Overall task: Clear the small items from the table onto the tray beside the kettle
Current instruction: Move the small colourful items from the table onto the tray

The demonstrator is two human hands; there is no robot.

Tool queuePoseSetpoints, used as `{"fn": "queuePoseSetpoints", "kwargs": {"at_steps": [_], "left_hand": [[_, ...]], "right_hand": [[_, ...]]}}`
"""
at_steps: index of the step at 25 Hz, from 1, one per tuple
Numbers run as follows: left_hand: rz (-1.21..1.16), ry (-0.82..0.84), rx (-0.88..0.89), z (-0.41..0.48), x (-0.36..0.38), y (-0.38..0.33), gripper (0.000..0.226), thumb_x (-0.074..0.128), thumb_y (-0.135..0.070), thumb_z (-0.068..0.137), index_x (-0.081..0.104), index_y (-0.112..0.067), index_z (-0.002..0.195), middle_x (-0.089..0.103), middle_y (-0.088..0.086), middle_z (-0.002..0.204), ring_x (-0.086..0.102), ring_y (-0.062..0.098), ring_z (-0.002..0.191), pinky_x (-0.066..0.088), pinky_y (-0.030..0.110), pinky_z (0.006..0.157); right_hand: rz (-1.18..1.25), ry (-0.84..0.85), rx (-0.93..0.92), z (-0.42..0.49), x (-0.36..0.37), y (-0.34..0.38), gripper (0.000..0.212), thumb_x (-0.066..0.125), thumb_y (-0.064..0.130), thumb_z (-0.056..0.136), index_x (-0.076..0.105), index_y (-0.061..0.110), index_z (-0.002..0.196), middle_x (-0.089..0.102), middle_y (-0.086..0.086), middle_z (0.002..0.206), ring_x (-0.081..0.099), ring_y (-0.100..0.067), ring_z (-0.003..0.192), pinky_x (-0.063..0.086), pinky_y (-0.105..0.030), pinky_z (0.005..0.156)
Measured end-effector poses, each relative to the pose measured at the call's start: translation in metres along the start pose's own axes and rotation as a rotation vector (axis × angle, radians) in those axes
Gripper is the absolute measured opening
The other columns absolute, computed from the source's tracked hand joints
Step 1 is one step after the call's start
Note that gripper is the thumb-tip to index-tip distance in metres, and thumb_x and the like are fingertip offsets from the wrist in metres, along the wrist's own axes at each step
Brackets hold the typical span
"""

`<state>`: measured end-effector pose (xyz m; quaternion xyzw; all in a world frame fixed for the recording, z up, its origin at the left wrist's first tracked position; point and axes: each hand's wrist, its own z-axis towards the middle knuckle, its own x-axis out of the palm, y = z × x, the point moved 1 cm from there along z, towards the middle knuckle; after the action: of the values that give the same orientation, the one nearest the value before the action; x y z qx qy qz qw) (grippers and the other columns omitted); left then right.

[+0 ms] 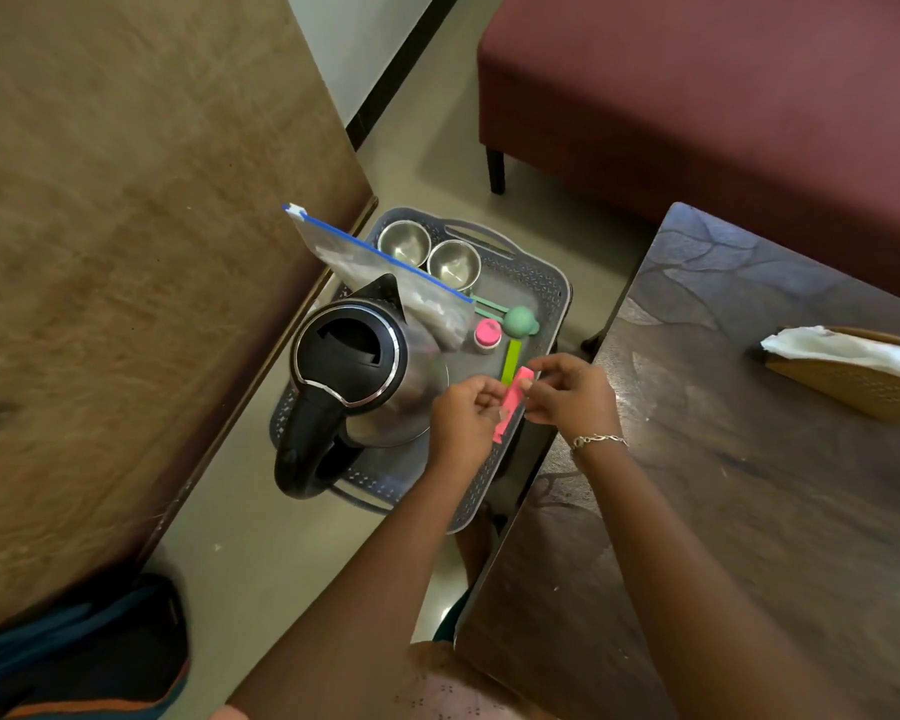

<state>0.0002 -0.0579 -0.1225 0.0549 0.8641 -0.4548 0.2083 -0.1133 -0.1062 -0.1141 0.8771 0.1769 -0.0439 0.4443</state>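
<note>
A grey perforated tray [536, 283] sits low between two tables, with a black and steel kettle [354, 371] on its near left part. Over the tray's right side, my left hand [463, 423] and my right hand [567, 392] both pinch a pink strip-shaped item [515, 400]. On the tray lie a lime green strip [511, 360], a small pink-capped bottle [487, 336], a green round-headed scoop [519, 320], two steel bowls [405, 242] [453, 263] and a clear zip bag with a blue seal [385, 275].
A dark patterned table [749, 433] stands at the right, carrying a woven holder with white tissue [848, 366]. A brown wooden surface [126, 252] fills the left. A maroon bench [697, 85] is behind. A dark bag [74, 652] lies at lower left.
</note>
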Motion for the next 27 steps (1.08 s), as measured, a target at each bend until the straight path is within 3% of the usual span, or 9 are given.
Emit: {"fn": "queuePoseSetpoints", "kwargs": {"at_steps": [3, 5, 8, 10, 13, 16, 27], "left_hand": [[0.102, -0.065, 0.04, -0.003, 0.003, -0.005, 0.011, 0.067, -0.001, 0.078, 0.066, -0.004, 0.088, 0.066, 0.01, 0.076, 0.058, 0.018, 0.066, 0.05, 0.029, 0.064], [0.304, -0.153, 0.102, -0.006, 0.006, -0.011, 0.011, 0.067, -0.017, 0.082, 0.062, -0.008, 0.087, 0.066, 0.01, 0.087, 0.06, 0.024, 0.076, 0.048, 0.036, 0.067], [0.484, -0.225, 0.091, -0.001, 0.009, -0.019, 0.013, 0.057, -0.018, 0.089, 0.059, -0.005, 0.091, 0.062, 0.013, 0.1, 0.058, 0.031, 0.09, 0.043, 0.041, 0.074], [0.563, -0.206, 0.023, 0.008, 0.009, -0.019, 0.014, 0.055, -0.014, 0.089, 0.061, -0.005, 0.097, 0.061, 0.013, 0.106, 0.058, 0.031, 0.097, 0.043, 0.039, 0.079], [0.71, -0.125, -0.029, 0.018, 0.013, -0.014, 0.017, 0.051, -0.012, 0.092, 0.06, -0.005, 0.104, 0.059, 0.014, 0.112, 0.058, 0.03, 0.103, 0.045, 0.036, 0.083], [0.769, -0.097, -0.042, 0.025, 0.019, -0.009, 0.018, 0.048, -0.009, 0.093, 0.058, -0.004, 0.107, 0.06, 0.014, 0.114, 0.06, 0.029, 0.104, 0.048, 0.035, 0.083], [0.823, -0.086, -0.051, 0.054, 0.032, -0.006, 0.024, 0.036, -0.007, 0.095, 0.051, -0.001, 0.113, 0.06, 0.016, 0.116, 0.061, 0.027, 0.106, 0.05, 0.032, 0.082]], "right_hand": [[-0.026, -0.009, 0.02, 0.009, 0.0, 0.005, 0.017, 0.066, 0.002, 0.08, 0.058, 0.013, 0.069, 0.06, -0.008, 0.064, 0.058, -0.014, 0.054, 0.054, -0.021, 0.05], [-0.054, -0.008, 0.018, 0.014, 0.002, 0.011, 0.019, 0.067, 0.002, 0.079, 0.058, 0.013, 0.066, 0.059, -0.005, 0.06, 0.058, -0.014, 0.053, 0.054, -0.02, 0.049], [-0.147, -0.01, -0.041, 0.027, 0.004, 0.021, 0.012, 0.07, 0.009, 0.078, 0.062, 0.009, 0.07, 0.062, -0.009, 0.063, 0.06, -0.021, 0.058, 0.057, -0.033, 0.06], [-0.388, -0.06, -0.168, 0.041, 0.004, 0.029, 0.01, 0.069, 0.012, 0.079, 0.066, 0.007, 0.086, 0.068, -0.013, 0.078, 0.064, -0.026, 0.073, 0.054, -0.037, 0.073], [-0.79, 0.01, -0.327, 0.064, 0.013, 0.042, 0.028, 0.062, 0.008, 0.082, 0.061, 0.013, 0.11, 0.067, -0.015, 0.103, 0.061, -0.031, 0.097, 0.05, -0.039, 0.083], [-0.901, 0.087, -0.31, 0.082, 0.027, 0.045, 0.042, 0.061, 0.012, 0.083, 0.052, 0.017, 0.123, 0.062, -0.017, 0.115, 0.057, -0.034, 0.106, 0.047, -0.038, 0.086], [-0.947, 0.168, -0.375, 0.104, 0.046, 0.048, 0.028, 0.062, 0.013, 0.08, 0.063, 0.014, 0.108, 0.064, -0.017, 0.107, 0.057, -0.032, 0.101, 0.046, -0.036, 0.083]]}}
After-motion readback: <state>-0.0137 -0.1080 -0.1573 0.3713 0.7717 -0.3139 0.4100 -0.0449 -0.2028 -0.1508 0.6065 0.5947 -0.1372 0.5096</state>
